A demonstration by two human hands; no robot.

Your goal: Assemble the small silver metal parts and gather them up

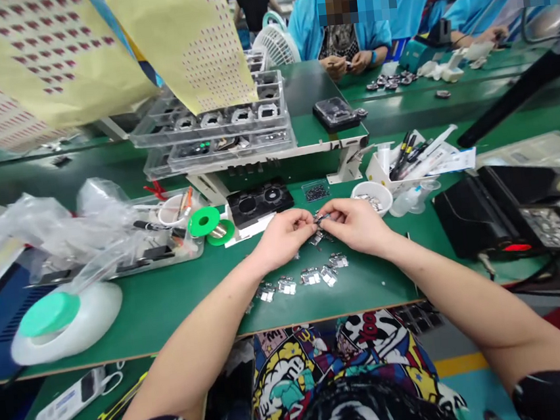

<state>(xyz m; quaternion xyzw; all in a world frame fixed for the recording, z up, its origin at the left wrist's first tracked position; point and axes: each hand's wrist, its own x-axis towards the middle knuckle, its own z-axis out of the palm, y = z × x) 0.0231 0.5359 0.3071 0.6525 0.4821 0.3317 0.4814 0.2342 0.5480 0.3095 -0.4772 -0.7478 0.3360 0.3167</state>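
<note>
My left hand and my right hand meet over the green mat. Their fingertips pinch a small dark-and-silver part between them; its exact kind is too small to make out. Just below the fingers lies a little cluster of similar metallic parts. Nearer to me, several small silver-and-white electronic pieces are spread in a loose row on the mat. A white bowl of small parts stands beyond my right hand, and a clear box of tiny dark pieces sits past my fingertips.
Left stand a green solder spool, a cluttered clear tray and a white bottle with a green cap. Behind are a black fixture and a raised shelf. A black device is right. A co-worker sits opposite.
</note>
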